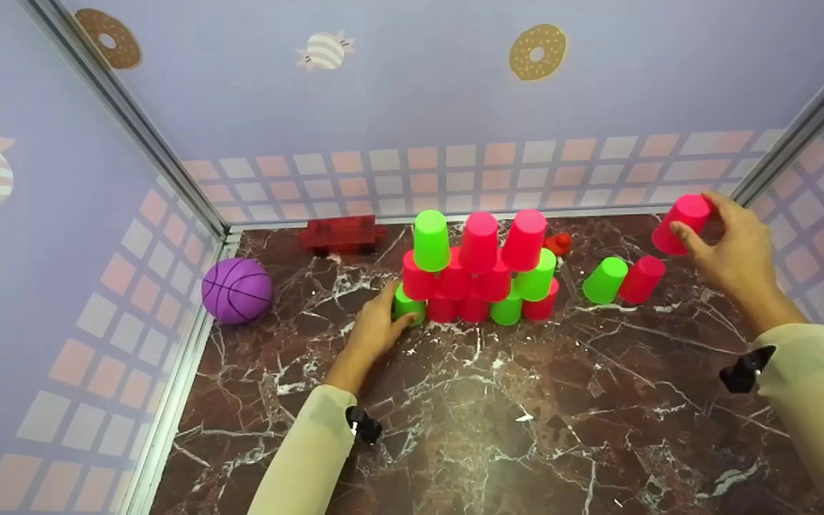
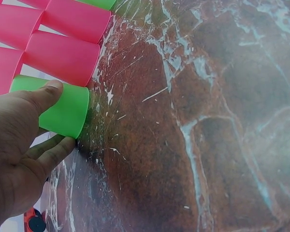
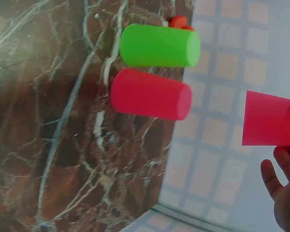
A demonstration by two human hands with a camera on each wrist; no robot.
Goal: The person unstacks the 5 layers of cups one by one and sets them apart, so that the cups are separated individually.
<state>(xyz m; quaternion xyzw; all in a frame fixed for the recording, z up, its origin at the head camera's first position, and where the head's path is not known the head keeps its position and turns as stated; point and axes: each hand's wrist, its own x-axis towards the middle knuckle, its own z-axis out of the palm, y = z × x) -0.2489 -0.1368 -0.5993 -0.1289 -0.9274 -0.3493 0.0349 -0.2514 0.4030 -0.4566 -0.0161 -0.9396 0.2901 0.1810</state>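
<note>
Upside-down green and pink cups stand stacked in three rows in the head view. On the top row are a green cup and two pink cups, one in the middle and one at the right. My left hand holds the bottom-left green cup between thumb and fingers. Off to the right, my right hand grips a pink cup in the air, upside down and slightly tilted. Below it, a loose green cup and a loose pink cup stand side by side on the marbled surface.
A purple ball lies by the left wall. Behind the stack, at its left, is a translucent red block-like object; a small red toy sits behind its right end. Patterned walls enclose the back and both sides.
</note>
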